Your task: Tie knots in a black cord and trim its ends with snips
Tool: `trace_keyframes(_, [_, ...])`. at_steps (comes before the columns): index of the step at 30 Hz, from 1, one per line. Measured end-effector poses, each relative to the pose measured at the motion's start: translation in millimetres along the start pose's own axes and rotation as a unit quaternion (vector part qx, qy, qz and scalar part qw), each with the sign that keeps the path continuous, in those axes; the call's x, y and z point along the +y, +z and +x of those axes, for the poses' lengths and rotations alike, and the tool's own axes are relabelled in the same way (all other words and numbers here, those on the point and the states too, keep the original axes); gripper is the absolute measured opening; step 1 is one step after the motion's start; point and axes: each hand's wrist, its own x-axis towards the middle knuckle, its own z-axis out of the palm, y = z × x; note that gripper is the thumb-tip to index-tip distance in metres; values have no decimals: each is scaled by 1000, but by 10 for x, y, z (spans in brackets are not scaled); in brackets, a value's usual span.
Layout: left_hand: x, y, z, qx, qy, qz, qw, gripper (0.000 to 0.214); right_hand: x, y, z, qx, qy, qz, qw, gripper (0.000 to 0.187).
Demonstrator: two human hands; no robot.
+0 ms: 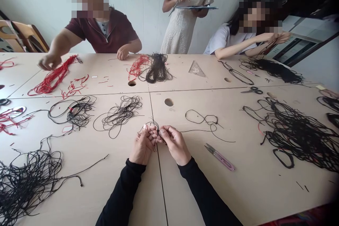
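Note:
My left hand [143, 144] and my right hand [173, 143] meet over the seam in the middle of the table. Between their fingertips they pinch a thin black cord [158, 131], with fine loops of it rising above the left fingers. From the right hand a strand runs off toward a loosely looped black cord [203, 116] on the table. Thread snips [220, 156] with pink handles lie to the right of my right hand. A loose tangle of thin black cord [122, 113] rests beyond my left hand.
Large black cord heaps lie at left [26, 180] and right [296, 130]. Across the table are a red cord bundle [57, 76], a black bundle [159, 69], a clear set square [196, 69] and scissors [253, 90]. Two people sit opposite; another stands holding a clipboard [197, 7].

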Motion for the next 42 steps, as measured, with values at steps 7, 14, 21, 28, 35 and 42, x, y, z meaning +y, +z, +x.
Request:
trace_keyframes(7, [-10, -3, -7, -36, -6, 41, 999, 29, -4, -34, -4, 33, 9, 0, 999, 31])
trace_keyframes(14, [-34, -1, -17, -18, 17, 75, 997, 29, 5, -51, -4, 15, -12, -18, 1000, 28])
trace_keyframes(21, [-78, -39, 6, -19, 52, 120, 991, 23, -35, -22, -17, 7, -38, -69, 997, 26])
trace_keyframes(28, [-93, -42, -10, 3, 80, 112, 990, 23, -49, -32, -50, -16, -54, -130, 990, 24])
trace_keyframes(35, [-80, -18, -10, 26, 95, 152, 983, 30, -69, -103, -60, -1, -39, -179, 983, 26])
trace_keyframes(42, [-81, -37, -4, -3, 84, 192, 978, 31, -86, -150, -73, -16, -18, -183, 983, 26])
